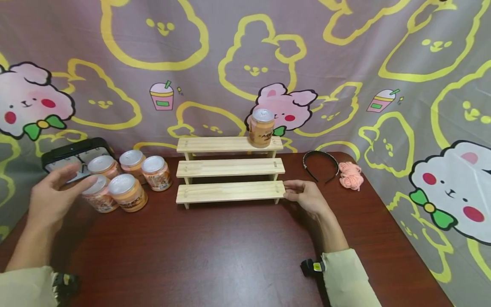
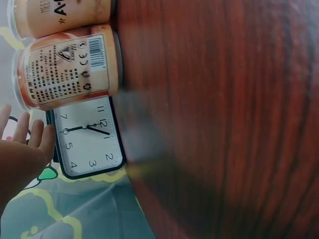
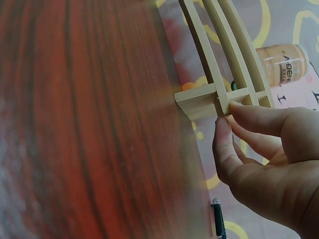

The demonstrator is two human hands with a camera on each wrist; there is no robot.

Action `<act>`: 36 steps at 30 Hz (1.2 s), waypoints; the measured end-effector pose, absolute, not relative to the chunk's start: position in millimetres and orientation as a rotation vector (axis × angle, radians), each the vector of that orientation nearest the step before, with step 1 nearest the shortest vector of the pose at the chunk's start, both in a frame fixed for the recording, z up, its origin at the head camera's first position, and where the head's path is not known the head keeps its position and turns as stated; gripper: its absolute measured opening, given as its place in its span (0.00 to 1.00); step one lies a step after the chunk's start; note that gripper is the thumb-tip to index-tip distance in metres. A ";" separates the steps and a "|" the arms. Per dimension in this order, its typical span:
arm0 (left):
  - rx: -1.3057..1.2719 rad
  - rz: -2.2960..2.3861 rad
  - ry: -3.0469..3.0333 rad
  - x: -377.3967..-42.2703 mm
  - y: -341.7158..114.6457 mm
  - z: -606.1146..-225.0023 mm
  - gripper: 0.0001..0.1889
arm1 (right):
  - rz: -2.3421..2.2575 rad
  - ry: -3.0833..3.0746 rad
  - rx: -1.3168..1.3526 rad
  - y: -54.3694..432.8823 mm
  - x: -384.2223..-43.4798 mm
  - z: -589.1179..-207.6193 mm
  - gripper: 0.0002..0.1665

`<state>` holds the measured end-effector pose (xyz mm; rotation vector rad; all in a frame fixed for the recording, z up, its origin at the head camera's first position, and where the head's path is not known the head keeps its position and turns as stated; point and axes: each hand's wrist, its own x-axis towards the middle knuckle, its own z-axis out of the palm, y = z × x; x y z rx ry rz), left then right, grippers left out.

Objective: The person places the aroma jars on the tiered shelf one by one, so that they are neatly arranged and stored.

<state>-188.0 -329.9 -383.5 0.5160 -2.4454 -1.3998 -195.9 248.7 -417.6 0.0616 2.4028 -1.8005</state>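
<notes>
A three-tier wooden shelf (image 1: 230, 192) stands mid-table, and an orange jar with a silvery lid (image 1: 262, 130) sits toward the right of its top tier. My right hand (image 1: 307, 197) pinches the right end of the lowest tier between thumb and fingers; the right wrist view shows the fingertips at the board's corner. On the left, several similar jars (image 1: 128, 194) are clustered together. My left hand (image 1: 53, 194) reaches beside the leftmost ones, fingers spread apart. In the left wrist view its fingers (image 2: 36, 134) extend just below a labelled jar (image 2: 70, 67), holding nothing.
A black-framed clock (image 1: 82, 151) stands behind the left jars. To the right of the shelf lie a dark headband (image 1: 320, 164) and a ball of pink yarn (image 1: 350, 175). A cartoon-printed cloth (image 1: 215, 85) hangs behind and beside the brown table (image 1: 230, 251).
</notes>
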 end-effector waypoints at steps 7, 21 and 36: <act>0.482 -1.396 -2.539 -190.1 -335.1 -391.5 0.42 | -1.803 2.401 0.057 248.8 -195.7 -416.8 0.25; 0.461 -1.403 -2.645 -188.5 -339.0 -400.7 0.49 | -1.800 2.391 0.053 248.3 -195.5 -415.7 0.26; 0.383 -1.412 -2.719 -190.3 -339.6 -401.4 0.51 | -1.796 2.403 0.056 248.1 -194.9 -417.7 0.26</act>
